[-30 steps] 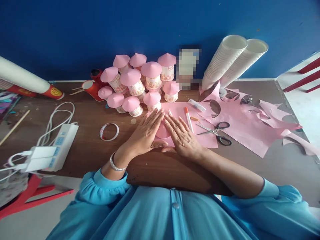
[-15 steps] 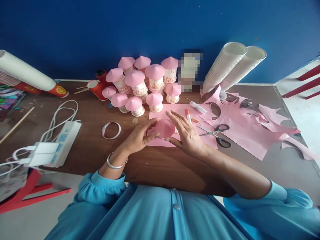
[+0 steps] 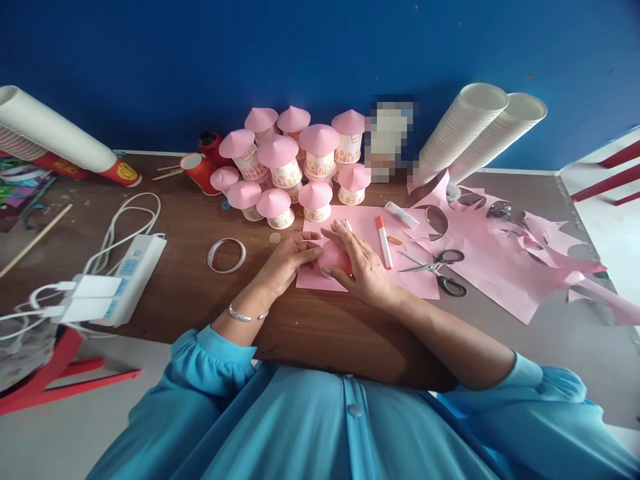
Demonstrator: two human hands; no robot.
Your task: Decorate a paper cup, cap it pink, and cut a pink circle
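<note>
Between my two hands is a round piece of pink paper (image 3: 332,256), partly covered by my fingers; whether it is flat or coned I cannot tell. My left hand (image 3: 290,261) pinches its left edge between thumb and fingers. Across its upper right side lie the fingers of my right hand (image 3: 367,268), with the thumb at its lower edge, so both hands hold it. Beneath is a pink paper sheet (image 3: 415,283). On that sheet, right of my hands, are an orange-and-white marker (image 3: 385,243), a clear-capped glue stick (image 3: 401,215) and partly open scissors (image 3: 434,268).
Several small paper-cup houses with pink cone roofs (image 3: 278,153) stand behind my hands. White tape roll (image 3: 227,255) and power strip (image 3: 135,280) lie left. Cut pink scraps (image 3: 510,267) spread right, before tall cup stacks (image 3: 463,133). Red cups (image 3: 199,175) stand behind left.
My left fingers have closed into a pinch on the pink paper's edge. My right hand has slid left over the paper and covers more of it. The view has shifted slightly.
</note>
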